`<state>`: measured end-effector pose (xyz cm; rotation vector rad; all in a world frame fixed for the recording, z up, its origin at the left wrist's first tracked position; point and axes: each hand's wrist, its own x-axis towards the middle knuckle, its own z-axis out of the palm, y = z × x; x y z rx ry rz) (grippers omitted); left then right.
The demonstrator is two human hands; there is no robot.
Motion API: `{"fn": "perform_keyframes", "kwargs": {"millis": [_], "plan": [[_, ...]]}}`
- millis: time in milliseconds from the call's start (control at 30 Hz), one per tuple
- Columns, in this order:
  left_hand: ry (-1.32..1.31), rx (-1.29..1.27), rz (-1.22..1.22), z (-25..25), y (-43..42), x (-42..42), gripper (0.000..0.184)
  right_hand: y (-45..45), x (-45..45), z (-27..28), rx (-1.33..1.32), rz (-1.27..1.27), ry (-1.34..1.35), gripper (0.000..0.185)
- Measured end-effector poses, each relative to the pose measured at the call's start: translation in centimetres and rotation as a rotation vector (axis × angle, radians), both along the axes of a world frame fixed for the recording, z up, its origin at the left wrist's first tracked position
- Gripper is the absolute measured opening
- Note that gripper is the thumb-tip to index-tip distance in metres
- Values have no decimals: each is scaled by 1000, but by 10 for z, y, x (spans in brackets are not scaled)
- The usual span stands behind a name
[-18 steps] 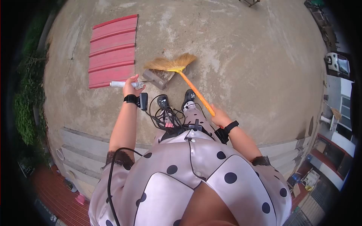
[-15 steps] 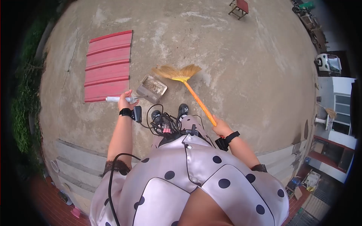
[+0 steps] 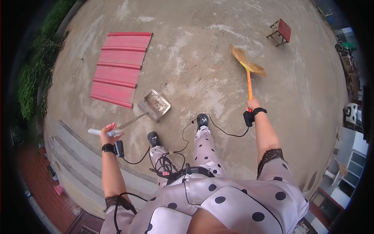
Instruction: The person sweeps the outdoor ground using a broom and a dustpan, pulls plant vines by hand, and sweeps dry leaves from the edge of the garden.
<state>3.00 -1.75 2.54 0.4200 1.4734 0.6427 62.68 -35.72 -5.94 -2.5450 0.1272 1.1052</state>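
My left hand point(image 3: 110, 133) is closed round the white grip of a long-handled metal dustpan point(image 3: 156, 105), whose pan lies on the concrete ahead of my feet. Some dirt shows inside the pan. In my right hand point(image 3: 254, 104), stretched forward, is the orange handle of a broom point(image 3: 249, 84). The broom's straw head point(image 3: 247, 64) fans out beyond the hand, off to the right of the dustpan; I cannot tell whether it touches the ground. Each wrist carries a black strap with a small device, and black cables run from them to my waist.
A red ribbed metal sheet point(image 3: 120, 70) lies on the concrete to the left. Ahead on the right stands a stool with a red seat point(image 3: 283, 30). Steps point(image 3: 83, 156) are at the lower left, greenery point(image 3: 31, 89) at the far left. A white vehicle point(image 3: 352, 114) is at the far right.
My right hand has swung forward and right with the broom, away from the dustpan. My left hand has moved down and left, still gripping the dustpan. My feet have spread in a step.
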Motion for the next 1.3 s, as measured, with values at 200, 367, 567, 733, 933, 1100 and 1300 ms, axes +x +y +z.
{"fn": "perform_keyframes", "kwargs": {"millis": [200, 367, 567, 733, 933, 1100, 1300], "plan": [[105, 11, 120, 6, -5, 29, 21, 94, 56, -97, -268, 316, -49, 48], [84, 7, 111, 1, -13, 23, 22, 39, -60, -90, -347, 713, 70, 76], [77, 6, 101, 0, -28, 29, 26, 6, -154, -12, -301, 1118, 309, 71], [1, 31, 165, 6, -51, -4, 21, -1, -142, 30, 50, 1080, 223, 67], [-11, 128, 393, 44, -129, -77, 12, 36, -123, 70, 36, 935, 290, 65], [10, 124, 495, 61, -191, -106, 11, 115, -138, 20, -14, 1190, -47, 62], [48, 92, 575, 31, -219, -111, 10, 145, -212, -61, -209, 1405, -122, 62]]}}
